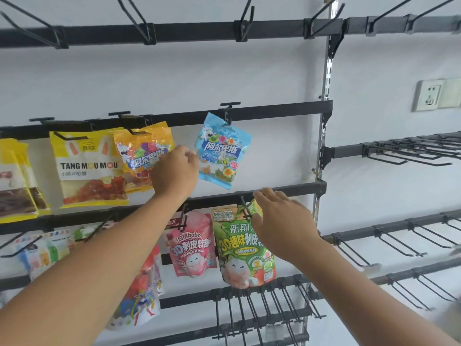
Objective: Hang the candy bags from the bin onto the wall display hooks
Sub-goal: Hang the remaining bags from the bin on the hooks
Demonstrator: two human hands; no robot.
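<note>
Finishing the hang of the blue candy bag (222, 151): already threaded on a black hook (228, 114) of the middle rail, but hanging tilted. Seemingly pinching its left edge with the curled fingers of the left hand (174, 171). Hovering over the top of the green candy bag (239, 248) one rail down with the right hand (282, 221), fingers spread and gripping nothing; contact impossible to judge. Next, probably: releasing the blue bag gently to settle straight, then reaching down for another from the bin, out of view.
</note>
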